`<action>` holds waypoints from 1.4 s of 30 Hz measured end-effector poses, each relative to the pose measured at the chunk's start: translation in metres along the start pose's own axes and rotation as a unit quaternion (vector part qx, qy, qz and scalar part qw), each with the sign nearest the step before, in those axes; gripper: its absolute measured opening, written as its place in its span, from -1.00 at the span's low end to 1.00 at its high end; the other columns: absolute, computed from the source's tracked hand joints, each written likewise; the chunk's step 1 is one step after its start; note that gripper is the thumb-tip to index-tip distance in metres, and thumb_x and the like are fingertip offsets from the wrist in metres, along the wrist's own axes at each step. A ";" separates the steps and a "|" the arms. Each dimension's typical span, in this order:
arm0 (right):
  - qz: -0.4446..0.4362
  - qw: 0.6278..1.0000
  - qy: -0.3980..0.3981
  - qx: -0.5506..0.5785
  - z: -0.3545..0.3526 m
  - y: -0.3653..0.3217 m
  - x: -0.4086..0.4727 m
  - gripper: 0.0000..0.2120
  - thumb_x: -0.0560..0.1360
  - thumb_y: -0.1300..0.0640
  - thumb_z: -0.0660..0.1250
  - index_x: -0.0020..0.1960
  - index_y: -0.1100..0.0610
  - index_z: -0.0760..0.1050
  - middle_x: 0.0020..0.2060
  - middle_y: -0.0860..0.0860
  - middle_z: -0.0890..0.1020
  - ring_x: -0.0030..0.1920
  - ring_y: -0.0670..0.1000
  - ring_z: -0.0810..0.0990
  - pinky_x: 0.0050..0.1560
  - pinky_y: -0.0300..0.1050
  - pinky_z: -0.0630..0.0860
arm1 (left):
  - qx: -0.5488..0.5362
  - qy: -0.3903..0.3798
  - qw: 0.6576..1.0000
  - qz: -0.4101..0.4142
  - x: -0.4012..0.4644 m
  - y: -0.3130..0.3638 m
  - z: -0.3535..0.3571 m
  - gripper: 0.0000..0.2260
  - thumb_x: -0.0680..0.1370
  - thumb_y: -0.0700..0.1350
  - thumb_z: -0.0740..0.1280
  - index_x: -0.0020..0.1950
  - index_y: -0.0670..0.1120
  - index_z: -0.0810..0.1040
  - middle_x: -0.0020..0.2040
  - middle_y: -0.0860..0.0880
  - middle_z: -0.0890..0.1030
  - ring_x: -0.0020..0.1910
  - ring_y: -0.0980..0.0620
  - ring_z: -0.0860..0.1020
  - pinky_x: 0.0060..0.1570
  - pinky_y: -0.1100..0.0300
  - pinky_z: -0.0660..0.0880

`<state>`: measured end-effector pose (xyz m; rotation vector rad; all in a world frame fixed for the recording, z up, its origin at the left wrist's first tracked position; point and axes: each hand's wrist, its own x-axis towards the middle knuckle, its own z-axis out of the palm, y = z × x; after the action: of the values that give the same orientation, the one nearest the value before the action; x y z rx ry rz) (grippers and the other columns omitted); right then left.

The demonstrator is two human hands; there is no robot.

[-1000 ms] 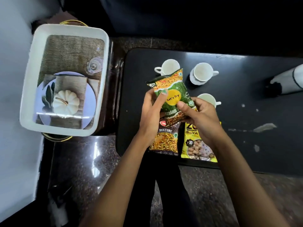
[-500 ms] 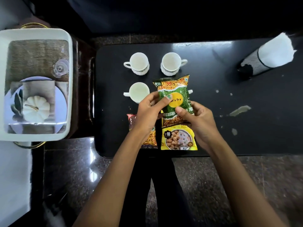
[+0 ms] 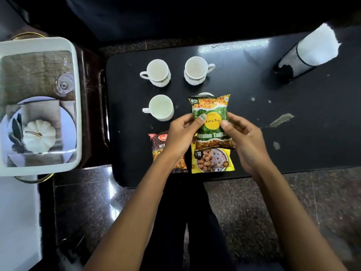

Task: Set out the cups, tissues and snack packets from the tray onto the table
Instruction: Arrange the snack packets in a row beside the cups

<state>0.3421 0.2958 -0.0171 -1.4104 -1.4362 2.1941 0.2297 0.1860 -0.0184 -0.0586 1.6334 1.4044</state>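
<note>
Both hands hold a green and orange snack packet point(image 3: 212, 114) above the black table point(image 3: 293, 106). My left hand point(image 3: 183, 133) pinches its left edge, my right hand point(image 3: 244, 137) its right edge. Under it lies a yellow packet point(image 3: 212, 161), and a dark mixture packet point(image 3: 159, 145) lies partly under my left wrist. Three white cups stand on the table: back left point(image 3: 157, 72), back right point(image 3: 196, 70) and middle left point(image 3: 161, 107). The rim of another cup point(image 3: 205, 94) peeks out behind the held packet. White tissues point(image 3: 316, 45) stick out of a black mesh holder point(image 3: 293, 65) at the far right.
A white tray point(image 3: 77, 98) with a printed picture inside sits on a dark stand to the left of the table. Pale scuffs point(image 3: 281, 120) mark the table's right half. Speckled stone floor point(image 3: 254, 212) lies below, with my dark trouser legs between my arms.
The view has shifted, so the table and tray sit further left and lower in frame. The green packet has lowered slightly toward the yellow one; both hands keep their grip.
</note>
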 end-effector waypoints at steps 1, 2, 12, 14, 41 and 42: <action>-0.018 1.000 0.024 -0.006 -0.001 0.002 -0.001 -0.67 0.43 0.21 0.42 0.19 0.18 0.54 -0.04 0.06 0.70 -0.06 -0.05 0.68 -0.05 -0.14 0.59 | -0.004 -0.003 1.000 -0.003 -0.002 -0.003 0.005 -0.81 0.57 -0.10 0.32 0.15 -0.10 0.59 -0.08 0.05 0.69 -0.14 0.19 0.67 -0.15 0.28 0.60; -0.033 0.998 0.046 -0.010 -0.002 0.005 -0.002 -0.72 0.46 0.25 0.39 0.17 0.17 0.55 -0.08 0.03 0.70 -0.11 -0.08 0.68 -0.11 -0.20 0.59 | -0.006 -0.003 1.000 -0.005 -0.003 -0.007 0.011 -0.78 0.58 -0.10 0.31 0.20 -0.11 0.57 -0.05 0.04 0.68 -0.13 0.21 0.66 -0.12 0.29 0.59; -0.018 0.976 0.203 -0.076 -0.069 0.048 -0.016 -0.75 0.58 0.23 0.23 0.24 0.23 0.49 0.07 0.11 0.62 0.08 0.08 0.60 0.20 0.20 0.52 | 0.150 -0.041 0.988 -0.004 -0.027 -0.068 0.100 -0.48 0.60 -0.14 0.25 0.54 -0.10 0.18 0.49 -0.04 0.33 0.44 0.07 0.33 0.42 0.08 0.31; -0.005 0.975 0.202 -0.095 -0.087 0.057 -0.015 -0.75 0.59 0.23 0.21 0.24 0.23 0.49 0.04 0.04 0.62 0.08 0.06 0.58 0.20 0.15 0.52 | 0.166 -0.045 0.985 -0.021 -0.029 -0.079 0.118 -0.45 0.60 -0.13 0.24 0.55 -0.11 0.12 0.53 -0.07 0.25 0.49 0.02 0.26 0.45 0.03 0.26; -0.182 0.720 -0.097 -0.663 -0.145 0.084 0.018 -0.47 0.65 0.05 -0.08 0.49 0.01 -0.31 0.49 -0.08 -0.25 0.54 -0.02 -0.21 0.52 0.04 -0.18 | 0.610 -0.011 0.779 0.144 -0.001 -0.149 0.150 -0.42 0.55 0.01 -0.15 0.48 -0.03 -0.40 0.52 0.03 -0.35 0.46 0.08 -0.42 0.44 0.12 -0.36; -0.178 0.719 -0.097 -0.665 -0.145 0.085 0.019 -0.47 0.65 0.05 -0.08 0.49 0.01 -0.32 0.49 -0.09 -0.26 0.54 -0.03 -0.21 0.52 0.04 -0.17 | 0.609 -0.012 0.780 0.145 0.000 -0.149 0.151 -0.43 0.54 0.02 -0.20 0.47 -0.03 -0.41 0.51 0.03 -0.36 0.45 0.08 -0.44 0.43 0.12 -0.38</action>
<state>0.4722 0.3536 -0.1090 -0.8395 -3.2750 0.8468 0.4073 0.2544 -0.1132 0.9858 2.2933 0.2912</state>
